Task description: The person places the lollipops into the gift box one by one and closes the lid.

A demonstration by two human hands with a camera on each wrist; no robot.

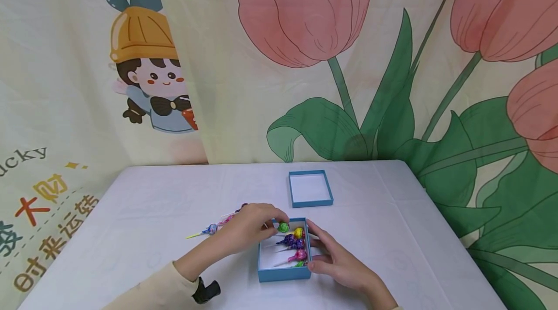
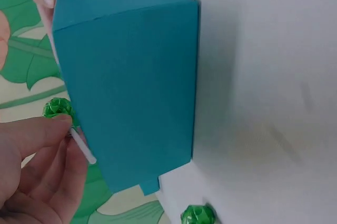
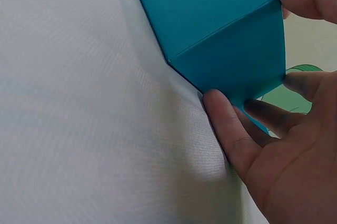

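Observation:
My left hand reaches over the left side of an open blue box. It pinches a green lollipop between thumb and fingers, the white stick slanting down beside the box wall. Inside the box lie a yellow lollipop, purple lollipops, a pink lollipop and a partly hidden green one near the front. My right hand holds the box along its right side, thumb by the near corner and fingers spread toward the far one.
Behind the box lies a blue-rimmed lid, its white inside facing up. To the left, partly covered by my left arm, are a blue lollipop and a pink lollipop. Another green lollipop rests on the white tablecloth.

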